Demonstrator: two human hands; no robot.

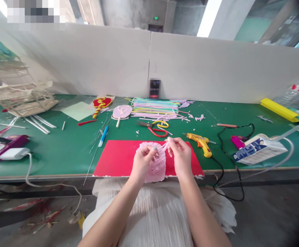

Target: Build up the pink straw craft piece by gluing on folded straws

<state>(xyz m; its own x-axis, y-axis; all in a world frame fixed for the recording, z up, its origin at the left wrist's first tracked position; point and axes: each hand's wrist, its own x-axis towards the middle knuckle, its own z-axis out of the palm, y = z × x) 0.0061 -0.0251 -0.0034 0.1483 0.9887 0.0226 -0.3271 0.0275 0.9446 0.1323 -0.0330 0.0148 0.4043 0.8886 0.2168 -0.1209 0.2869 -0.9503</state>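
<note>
A pink oval piece (156, 169), covered in rows of fuzzy strips, lies on a red board (115, 157) at the table's front edge. My right hand (181, 156) pinches a thin pink strip (165, 146) over the piece's upper right edge. My left hand (142, 163) is closed over the left part of the piece, thumb and fingertips together. Whatever those fingertips hold, if anything, is too small to make out. Beyond the board lie scissors (159, 132) with red and yellow handles and a bundle of pastel fuzzy strips (154, 109).
A yellow glue gun (202, 144) with a black cord lies right of the board, near a blue-and-white box (259, 151). On the left are a blue pen (103, 136) and a purple power strip (18, 142). Behind sit a pink fan-shaped piece (122, 111) and a red-and-yellow one (102, 102).
</note>
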